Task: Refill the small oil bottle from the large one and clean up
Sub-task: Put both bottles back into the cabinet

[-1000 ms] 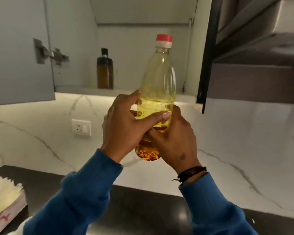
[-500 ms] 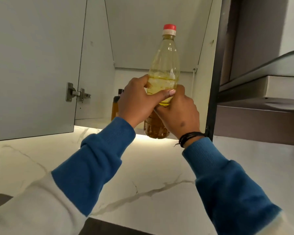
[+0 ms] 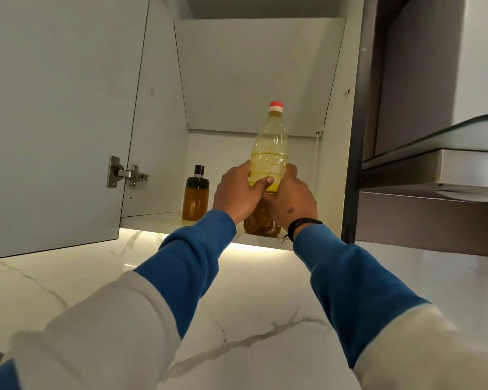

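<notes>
Your left hand (image 3: 238, 192) and right hand (image 3: 292, 198) have carried the large oil bottle (image 3: 268, 170) up from the counter; both now clamp its middle, its base on the cabinet shelf (image 3: 152, 220). The small oil bottle (image 3: 195, 197) stands just left, apart.

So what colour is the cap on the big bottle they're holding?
Red, with a white band beneath it; the cap on the large oil bottle shows clearly in the head view.

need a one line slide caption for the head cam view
Both hands, left and right, hold the large oil bottle on the cabinet shelf, beside the small oil bottle.
</notes>
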Motion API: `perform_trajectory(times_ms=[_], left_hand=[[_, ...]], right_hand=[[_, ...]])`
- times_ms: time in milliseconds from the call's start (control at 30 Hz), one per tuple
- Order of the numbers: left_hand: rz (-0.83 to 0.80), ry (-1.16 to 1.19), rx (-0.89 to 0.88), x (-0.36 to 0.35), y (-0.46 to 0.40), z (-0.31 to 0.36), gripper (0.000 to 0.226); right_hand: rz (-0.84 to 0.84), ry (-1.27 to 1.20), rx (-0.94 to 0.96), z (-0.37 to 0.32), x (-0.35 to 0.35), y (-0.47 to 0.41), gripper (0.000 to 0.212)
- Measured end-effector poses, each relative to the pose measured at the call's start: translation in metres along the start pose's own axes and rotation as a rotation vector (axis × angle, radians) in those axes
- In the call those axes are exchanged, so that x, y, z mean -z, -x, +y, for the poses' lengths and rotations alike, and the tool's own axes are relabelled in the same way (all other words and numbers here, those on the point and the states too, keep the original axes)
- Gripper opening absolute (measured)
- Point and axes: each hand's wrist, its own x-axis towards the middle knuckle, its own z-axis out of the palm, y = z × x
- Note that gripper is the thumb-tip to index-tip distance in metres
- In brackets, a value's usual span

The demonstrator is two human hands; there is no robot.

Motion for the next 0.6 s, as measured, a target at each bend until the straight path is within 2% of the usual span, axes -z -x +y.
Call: perform_trajectory(times_ms=[133,267,333,500,600], left_hand=[[-0.018,-0.056,0.044,-0.008,0.003,-0.007,0.039],[-0.105,-0.179,0.089,-0.015,0.003,-0.019,0.041],[-0.155,-0.244,0.105,-0.017,0.003,-0.025,0.041],[-0.299,-0.317,0.147,-0.017,0.001,-0.027,0.042],[-0.291,-0.328,0.141,-0.011,0.002,-0.024,0.042]], right_hand=[[-0.030,0.007,-0.015,0.005,-0.011,-0.002,0.068],[-0.082,0.045,-0.038,0.006,-0.016,-0.004,0.078],[-0.103,0.102,-0.036,0.007,-0.015,-0.005,0.072],[-0.191,0.239,0.003,0.009,-0.018,-0.006,0.041],[-0.209,0.227,0.010,0.004,-0.016,-0.002,0.030]])
